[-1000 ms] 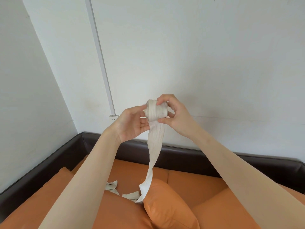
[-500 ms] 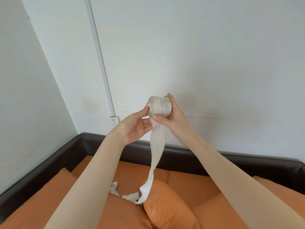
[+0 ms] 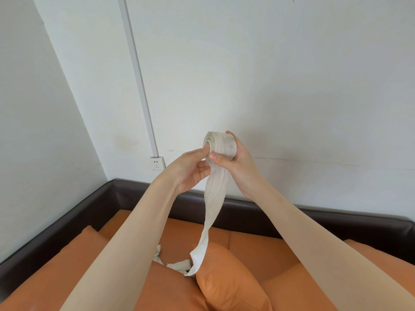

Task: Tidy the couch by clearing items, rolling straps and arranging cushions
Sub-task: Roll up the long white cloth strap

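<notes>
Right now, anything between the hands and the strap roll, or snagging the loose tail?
Nothing visible. Both the left hand and right hand already hold the strap roll. Its tail hangs free down to the orange cushion.

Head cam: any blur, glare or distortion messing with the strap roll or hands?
Head view: light is soft and even, no glare; strap roll, left hand and right hand are sharp, without motion blur; wide-angle bend shows in the slanting wall conduit and the stretched forearms at the bottom.

Since a second ago the right hand (image 3: pixel 239 163) has turned the strap roll (image 3: pixel 221 145), fingers shifting from 12 to 3 o'clock; left hand (image 3: pixel 190 170) thumb now at its open end.
</notes>
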